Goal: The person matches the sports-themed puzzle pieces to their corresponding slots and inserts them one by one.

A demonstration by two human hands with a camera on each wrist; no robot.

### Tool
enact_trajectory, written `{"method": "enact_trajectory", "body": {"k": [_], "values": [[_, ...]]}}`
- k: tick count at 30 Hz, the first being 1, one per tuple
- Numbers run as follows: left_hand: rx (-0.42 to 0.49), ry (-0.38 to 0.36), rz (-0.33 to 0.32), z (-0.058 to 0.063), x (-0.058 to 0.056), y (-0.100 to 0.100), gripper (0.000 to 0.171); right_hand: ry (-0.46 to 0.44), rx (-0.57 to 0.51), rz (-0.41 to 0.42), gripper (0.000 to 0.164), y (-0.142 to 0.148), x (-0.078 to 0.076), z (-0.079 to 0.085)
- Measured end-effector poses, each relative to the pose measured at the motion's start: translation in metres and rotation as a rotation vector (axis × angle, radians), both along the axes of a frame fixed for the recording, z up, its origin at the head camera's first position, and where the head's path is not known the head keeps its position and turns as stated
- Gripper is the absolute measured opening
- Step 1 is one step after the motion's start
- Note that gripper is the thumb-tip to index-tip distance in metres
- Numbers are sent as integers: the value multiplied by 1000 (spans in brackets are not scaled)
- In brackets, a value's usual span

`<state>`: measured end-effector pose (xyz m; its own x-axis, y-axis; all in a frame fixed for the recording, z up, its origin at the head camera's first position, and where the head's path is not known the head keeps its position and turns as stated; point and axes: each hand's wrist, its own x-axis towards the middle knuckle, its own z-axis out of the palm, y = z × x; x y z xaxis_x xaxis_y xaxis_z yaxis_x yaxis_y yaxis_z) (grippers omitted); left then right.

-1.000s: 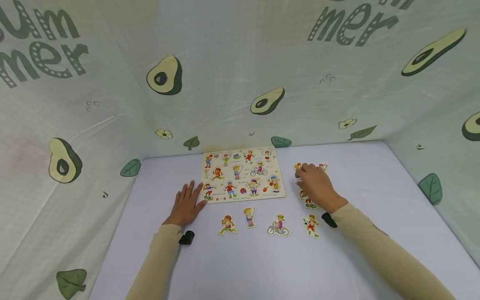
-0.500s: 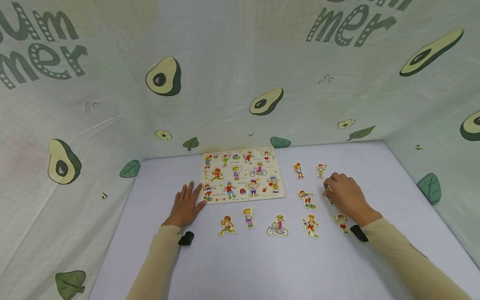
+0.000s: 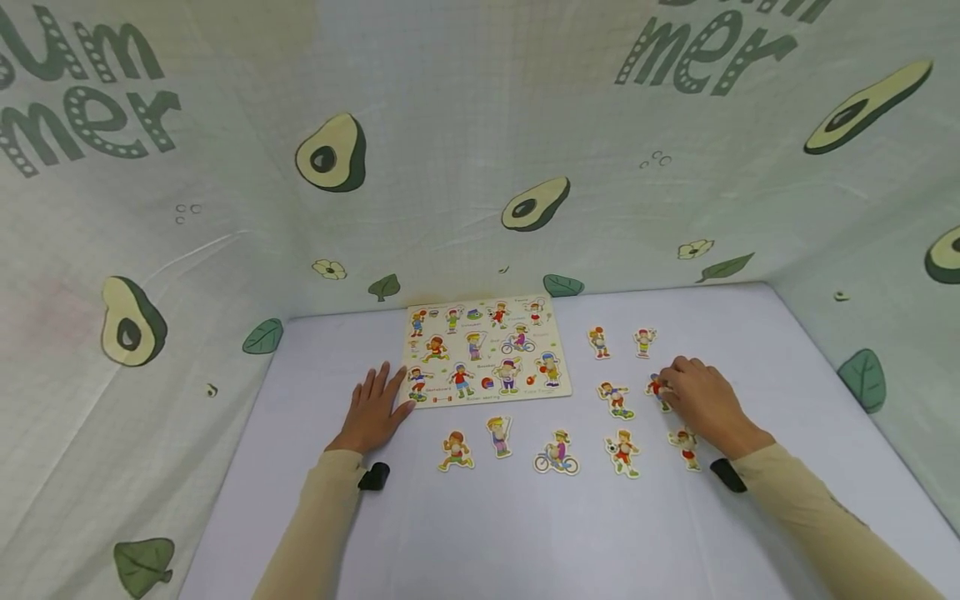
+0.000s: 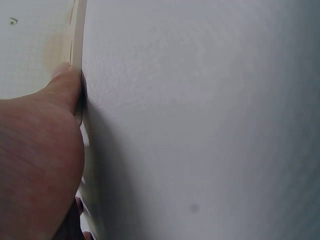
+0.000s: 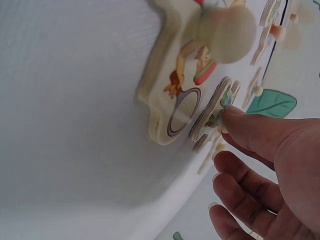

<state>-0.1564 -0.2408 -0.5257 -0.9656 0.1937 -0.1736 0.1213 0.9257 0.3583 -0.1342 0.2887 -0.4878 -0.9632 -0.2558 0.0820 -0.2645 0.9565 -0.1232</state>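
Observation:
In the head view my left hand (image 3: 369,410) lies with spread fingers at the front left corner of a wooden puzzle board (image 3: 551,392) printed with sports figures. The left wrist view has the thumb (image 4: 65,87) against the board's edge (image 4: 77,37). My right hand (image 3: 705,404) is over the loose pieces on the right. Its thumb and index finger pinch the knob of a roller-skater puzzle piece (image 3: 656,390), partly hidden by the fingers. From the right wrist, that piece (image 5: 212,112) appears just beyond a tennis-player piece (image 5: 182,107) with a round knob.
Other knobbed pieces lie apart on the white table (image 3: 480,533): basketball player (image 3: 598,342), skateboarder (image 3: 617,401), footballer (image 3: 622,454), cyclist (image 3: 557,453), runner (image 3: 456,451) and baseball player (image 3: 498,437). An avocado-print cloth (image 3: 435,150) rises behind.
My right hand has moved right and toward me from the back pieces to the roller-skater piece, uncovering the basketball player and skateboarder. My left hand has stayed at the board.

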Motion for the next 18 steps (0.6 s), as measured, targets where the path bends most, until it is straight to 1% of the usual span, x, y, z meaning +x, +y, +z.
{"method": "enact_trajectory", "body": {"k": [6,12,18], "values": [[7,24,-7,-2,0,-1,71,4,14,8,25,1,-1,-3],[22,30,-10,3,2,1,70,25,21,22,26,2,0,-5],[3,14,3,8,3,2,69,45,24,43,25,1,-1,-2]]}}
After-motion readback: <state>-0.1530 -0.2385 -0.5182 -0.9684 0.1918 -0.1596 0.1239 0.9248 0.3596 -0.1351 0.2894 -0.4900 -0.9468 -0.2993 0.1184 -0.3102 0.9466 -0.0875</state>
